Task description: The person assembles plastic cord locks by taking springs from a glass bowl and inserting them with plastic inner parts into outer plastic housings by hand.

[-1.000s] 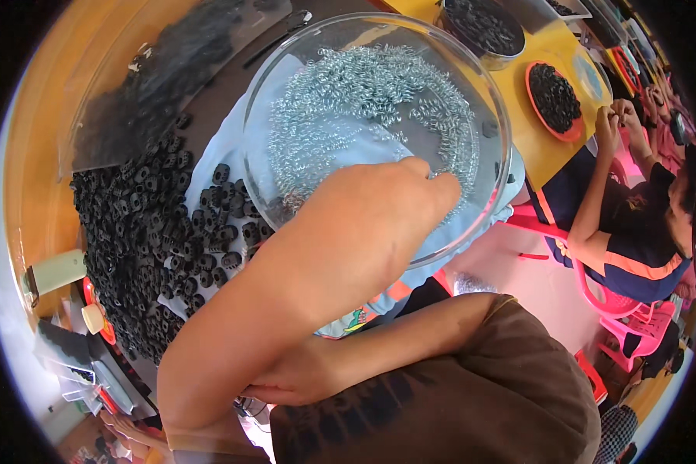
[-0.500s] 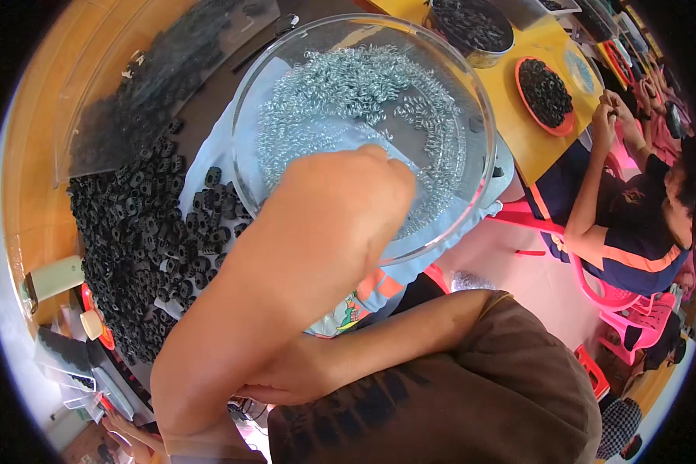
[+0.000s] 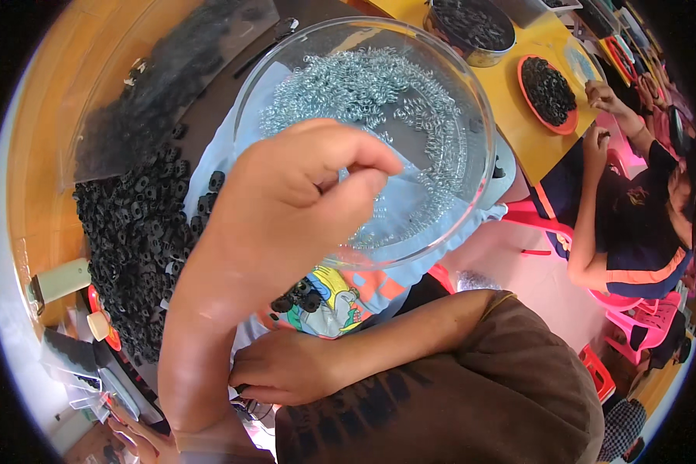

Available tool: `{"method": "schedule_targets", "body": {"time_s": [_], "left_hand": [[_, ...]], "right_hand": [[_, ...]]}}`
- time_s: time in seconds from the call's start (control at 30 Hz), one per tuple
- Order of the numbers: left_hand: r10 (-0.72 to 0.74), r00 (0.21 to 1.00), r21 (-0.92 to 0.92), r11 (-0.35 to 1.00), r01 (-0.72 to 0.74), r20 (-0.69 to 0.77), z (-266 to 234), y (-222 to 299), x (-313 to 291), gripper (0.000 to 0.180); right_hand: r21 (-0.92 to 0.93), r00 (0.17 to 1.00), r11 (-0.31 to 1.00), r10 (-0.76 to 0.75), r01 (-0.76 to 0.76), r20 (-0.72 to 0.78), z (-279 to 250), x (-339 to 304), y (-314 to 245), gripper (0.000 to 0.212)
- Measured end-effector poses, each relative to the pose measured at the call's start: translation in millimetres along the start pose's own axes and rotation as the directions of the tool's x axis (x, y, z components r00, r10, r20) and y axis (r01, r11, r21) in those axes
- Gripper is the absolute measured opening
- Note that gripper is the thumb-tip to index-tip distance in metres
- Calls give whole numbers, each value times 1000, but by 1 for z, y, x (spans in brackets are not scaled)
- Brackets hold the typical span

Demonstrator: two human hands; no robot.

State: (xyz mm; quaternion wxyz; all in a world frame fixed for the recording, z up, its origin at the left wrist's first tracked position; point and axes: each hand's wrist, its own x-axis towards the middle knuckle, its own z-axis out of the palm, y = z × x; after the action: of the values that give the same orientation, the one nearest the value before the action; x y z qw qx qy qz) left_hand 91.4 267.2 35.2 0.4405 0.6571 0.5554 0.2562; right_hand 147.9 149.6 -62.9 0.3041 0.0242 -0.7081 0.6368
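Observation:
A clear round bowl (image 3: 483,116) holds a heap of small metal coil springs (image 3: 348,81). Over its near side hovers my left hand (image 3: 309,174), thumb and forefinger pinched together; whatever is between the tips is too small to make out. My right hand (image 3: 282,367) sits lower down with curled fingers, close to my body. A small black part (image 3: 241,389) shows at its fingertips, partly hidden. To the left spreads a big pile of small black plastic parts with holes (image 3: 135,240). A few more black parts (image 3: 301,298) lie on a printed cloth (image 3: 336,309) beneath my left wrist.
A clear bin (image 3: 93,147) with black parts leans at the far left. On the yellow table (image 3: 510,93) stand a tub of black pieces (image 3: 472,35) and an orange plate of black parts (image 3: 572,120). A co-worker (image 3: 634,209) sits at the right near pink chairs (image 3: 642,325).
My left hand has drawn back left and turned, showing its pinched thumb and forefinger. My right hand, mostly hidden before, is now in plain view. The co-worker's hands have moved apart.

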Motion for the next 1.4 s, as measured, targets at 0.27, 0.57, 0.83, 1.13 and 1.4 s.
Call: {"method": "schedule_targets", "body": {"time_s": [0.27, 0.57, 0.83, 1.13, 1.4], "left_hand": [[-276, 961, -480, 841, 251, 18, -16, 8, -29, 12], [-234, 796, -501, 860, -99, -558, -18, -51, -175, 19], [-298, 709, -478, 876, -62, -640, 17, -77, -246, 11], [-204, 748, -251, 967, 52, -631, 11, -76, -252, 9], [35, 757, 171, 980, 102, -652, 15, -69, -250, 13]], "right_hand": [[44, 999, 999, 24, -23, -24, -3, 3, -2, 15], [185, 989, 976, 131, -117, -66, -12, 8, -5, 21], [75, 974, 971, 227, -225, -15, -8, 14, -9, 22], [-96, 991, 987, 130, -127, 22, 2, 13, -7, 21], [-160, 994, 982, 105, -102, 6, 0, 13, -9, 22]]}}
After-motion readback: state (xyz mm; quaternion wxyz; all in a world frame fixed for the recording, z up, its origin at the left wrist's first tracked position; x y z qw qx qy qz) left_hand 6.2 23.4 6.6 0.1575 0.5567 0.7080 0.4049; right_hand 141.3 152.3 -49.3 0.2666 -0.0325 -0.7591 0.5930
